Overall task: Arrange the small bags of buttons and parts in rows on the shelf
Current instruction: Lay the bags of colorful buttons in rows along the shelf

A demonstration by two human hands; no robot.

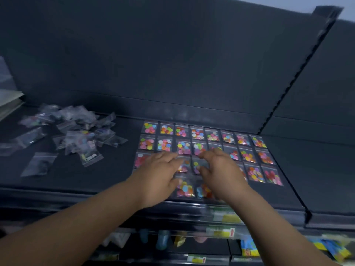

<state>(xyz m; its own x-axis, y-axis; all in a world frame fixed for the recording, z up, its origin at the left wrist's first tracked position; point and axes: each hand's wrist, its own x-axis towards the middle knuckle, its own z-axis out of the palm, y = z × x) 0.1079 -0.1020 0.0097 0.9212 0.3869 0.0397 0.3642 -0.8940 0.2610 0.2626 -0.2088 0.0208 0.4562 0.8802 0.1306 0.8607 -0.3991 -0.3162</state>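
Head view: both bare forearms reach forward over the flat black shelf [115,175]. The left hand [159,175] lies palm down with its fingers straight and slightly spread. They rest over the small clear zip bags of bright round buttons [197,133] laid out in rows, and hold nothing. The right hand [222,169], just beside it, is also palm down. Its fingers are loosely bent and its thumb points toward the left hand; no bag sits in its grip. Motion blur hides whether the fingertips press the bags or hover just above them.

The rows of button bags spread out beyond the fingertips of both hands and to the outer side of the right hand, edge to edge. Some of the bags lie hidden under the palms. In the gap between the hands one button bag [184,167] shows. Nearer the wrists, two more bags [185,189] lie by the shelf's front edge.

Well apart to the outer side of the left hand lies a loose heap of clear bags with mixed parts [76,131], with a few single bags scattered around it. Beyond the right hand rises a black slotted upright post [299,70]. Below the forearms, blurred price label strips [222,232] run along lower shelves.
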